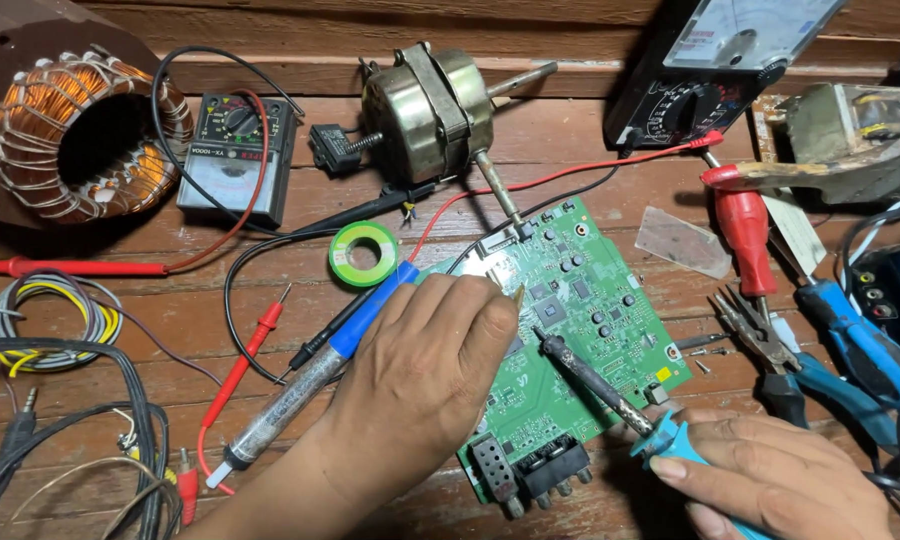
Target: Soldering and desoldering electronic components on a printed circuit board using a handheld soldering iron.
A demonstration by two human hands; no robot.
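A green circuit board (pixel 580 330) is seen lying flat on a wooden worktop (pixel 610 190), just right of the frame's centre. The left hand (pixel 425 375) is laid over the board's left half, its fingers closed around a desoldering pump (pixel 310 385) with a blue grip and a metal barrel, which slants down toward the lower left. At the lower right, the right hand (pixel 770 480) is shown with its fingers clamped on the light-blue handle of a soldering iron (pixel 595 375), whose dark tip is brought down onto the board near its middle.

How far the work has gone cannot be judged with certainty: the board's parts appear mostly in place, and the tip is at a single spot.

Around the board, a small fan motor (pixel 430 110) is seen at the top centre, a copper-wound coil (pixel 80 135) at the upper left, a small multimeter (pixel 235 150) beside it, and a larger meter (pixel 720 70) at the upper right. A roll of green tape (pixel 364 254) lies between motor and hand. Pliers (pixel 760 340) are set to the right.

No containers are visible.
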